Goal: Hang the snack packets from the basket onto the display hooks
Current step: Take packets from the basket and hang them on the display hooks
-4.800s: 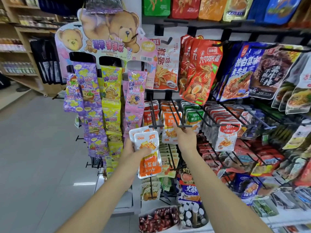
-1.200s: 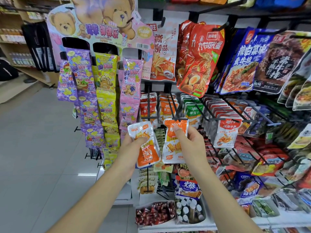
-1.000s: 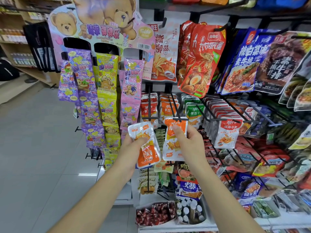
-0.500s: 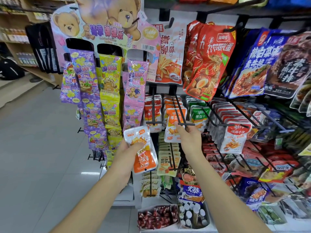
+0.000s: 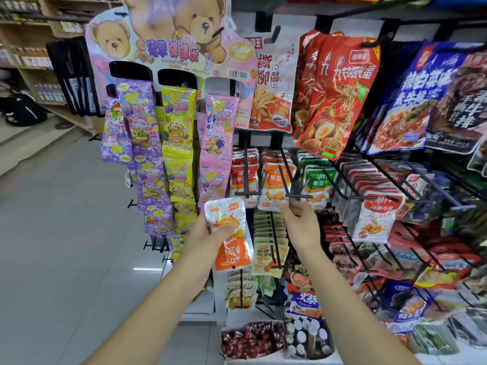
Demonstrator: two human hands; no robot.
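Packet upright in left hand, thumb pressed across its front, fingers behind, just below and left of the hook. Right hand reaches a second packet hanging on that hook; fingertips meet its lower edge, but pinch or mere touch cannot be told.

You have two hands up, your left hand and right hand, and one held packet. Four candy strips hang on the left: a tall purple strip, a far-left purple strip, one yellow strip and one pink strip. Three front packets face you: one red packet, one orange packet and one green packet.
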